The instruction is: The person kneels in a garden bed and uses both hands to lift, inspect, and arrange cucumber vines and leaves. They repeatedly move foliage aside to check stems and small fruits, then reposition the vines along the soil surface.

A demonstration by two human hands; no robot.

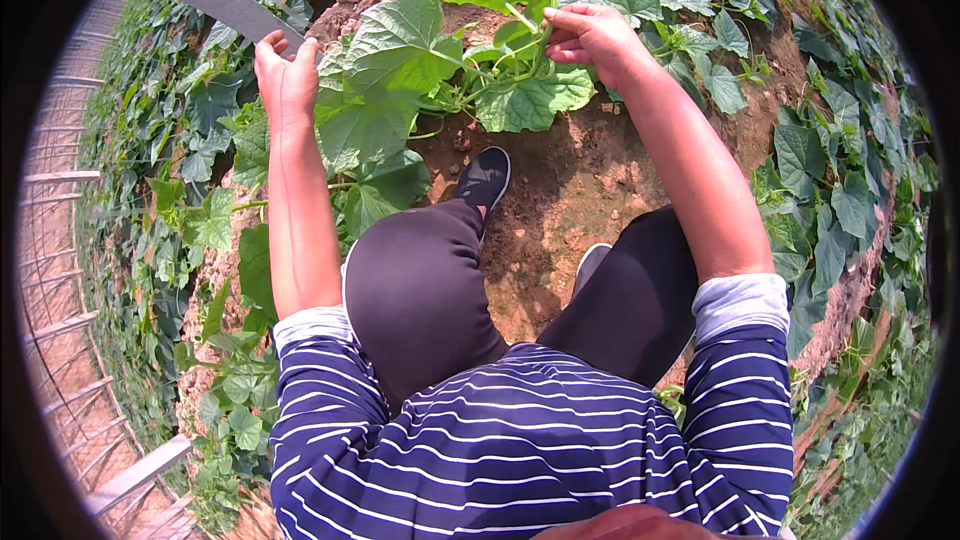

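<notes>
Pinched between the thumb and fingers of my right hand (589, 41) is the green stem (546, 37) of a leafy vine, which looks like a cucumber plant. Broad lobed leaves (394, 45) and thin curling tendrils spread from this vine, left of that hand. My left hand (289, 79) is raised at the upper left, in front of a flat grey post (217, 4) that slants down to it. Its thumb stands apart from the curled fingers. Whether it grips the post or anything thin cannot be seen.
My bent knees and a dark shoe (484, 180) are over bare brown soil (555, 165). Dense vines (825, 180) grow along the right, with more rows (172, 157) on the left. Pale slats or poles (142, 469) line the far left edge.
</notes>
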